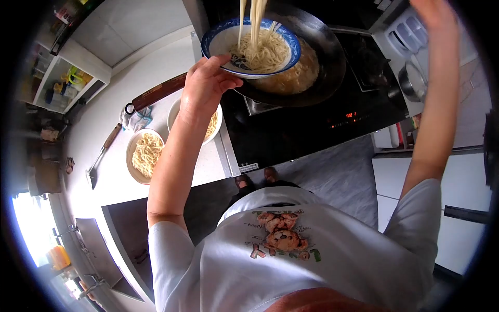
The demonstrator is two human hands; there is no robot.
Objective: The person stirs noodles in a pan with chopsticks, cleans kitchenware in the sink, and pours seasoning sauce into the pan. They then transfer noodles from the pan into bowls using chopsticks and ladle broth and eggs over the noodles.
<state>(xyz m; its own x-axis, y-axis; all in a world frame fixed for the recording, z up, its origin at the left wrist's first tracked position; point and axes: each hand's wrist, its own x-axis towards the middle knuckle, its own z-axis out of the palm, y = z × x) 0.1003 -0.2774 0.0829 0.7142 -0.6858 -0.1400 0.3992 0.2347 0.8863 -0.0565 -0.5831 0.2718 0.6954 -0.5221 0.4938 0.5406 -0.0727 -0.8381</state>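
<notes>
Remotely, my left hand (207, 79) pinched the bowl (295, 51) partly over the wok (323, 86), likely against drips; I couldn't tell the right hand's (436, 13) grip

Bright white window (34, 226) glowed at far left. Pale grey wall (130, 26) stood behind smooth white countertop (119, 96). Grey streaked floor (332, 164) lay beside white flat-fronted cabinets (452, 239).

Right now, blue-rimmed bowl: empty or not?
Not empty. Noodles lie inside the blue-rimmed bowl, and more hang down into it; the left hand holds it.
</notes>
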